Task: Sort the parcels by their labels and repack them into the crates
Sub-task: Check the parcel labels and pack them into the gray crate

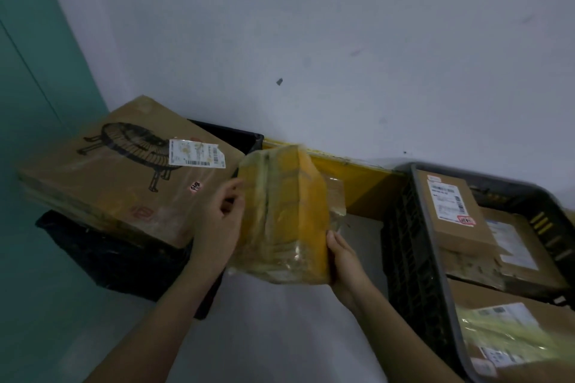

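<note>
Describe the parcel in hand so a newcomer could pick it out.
Between the two black crates, left crate and right crate, both hands hold a parcel above the floor. It alone is yellow and wrapped in clear tape; the others are brown cardboard.

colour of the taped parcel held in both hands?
Yellow-orange taped parcel, wrapped in clear tape; head view.

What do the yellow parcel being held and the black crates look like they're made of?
The yellow parcel looks like cardboard wrapped in glossy clear tape or film: it shines and wrinkles. The right crate seems moulded matte plastic, with a slotted, ribbed wall. The left crate is too dark to judge.
</note>
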The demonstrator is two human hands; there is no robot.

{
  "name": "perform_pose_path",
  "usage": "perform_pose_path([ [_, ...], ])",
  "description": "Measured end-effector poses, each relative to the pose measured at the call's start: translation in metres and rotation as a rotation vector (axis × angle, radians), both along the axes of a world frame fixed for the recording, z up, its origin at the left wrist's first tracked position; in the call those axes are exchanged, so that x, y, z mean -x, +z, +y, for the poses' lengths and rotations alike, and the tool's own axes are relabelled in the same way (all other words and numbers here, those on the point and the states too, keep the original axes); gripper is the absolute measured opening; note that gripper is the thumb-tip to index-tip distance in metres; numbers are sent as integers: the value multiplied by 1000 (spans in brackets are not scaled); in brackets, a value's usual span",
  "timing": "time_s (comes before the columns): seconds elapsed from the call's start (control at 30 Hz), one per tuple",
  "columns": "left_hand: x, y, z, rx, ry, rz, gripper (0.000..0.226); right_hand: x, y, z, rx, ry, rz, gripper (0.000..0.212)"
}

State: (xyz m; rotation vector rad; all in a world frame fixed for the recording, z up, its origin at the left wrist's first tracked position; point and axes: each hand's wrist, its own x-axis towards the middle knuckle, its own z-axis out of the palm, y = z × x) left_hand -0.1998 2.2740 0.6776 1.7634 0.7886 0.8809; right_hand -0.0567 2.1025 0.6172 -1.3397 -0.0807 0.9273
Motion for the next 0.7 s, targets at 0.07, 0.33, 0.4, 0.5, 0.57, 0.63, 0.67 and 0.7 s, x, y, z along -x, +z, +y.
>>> perform_pose_path([
  [0.07, -1, 13, 10, 62, 40, -58, 29, -3, 8, -5, -78, -21, 69, 36],
  [0.33, -15, 5, -16, 1093, -405, -174, 72, 5, 41, -9, -221, 102, 310, 42],
  [0.4, -15, 4, -29, 1300, -473, -326, 72, 10, 45, -5, -135, 160, 222, 37],
  [0.5, -16, -1, -29, 1317, -475, -443, 68, -1, 49, -7, 6, 134, -72, 24],
  [0.57, -17, 0, -22, 1195, -405, -429, 62, -18, 56, -13, -44, 33, -175, 20],
  [0.63, -19, 8, -17, 1037, -358, -389, 55, -37, 64, -21, -142, -114, -150, 33],
  [0.67, -19, 13, -15, 966, -341, -361, 53, -44, 69, -26, -164, -156, -175, 45],
  [0.7, -21, 17, -12, 901, -325, -337, 53, -49, 73, -30, -172, -137, -239, 55],
])
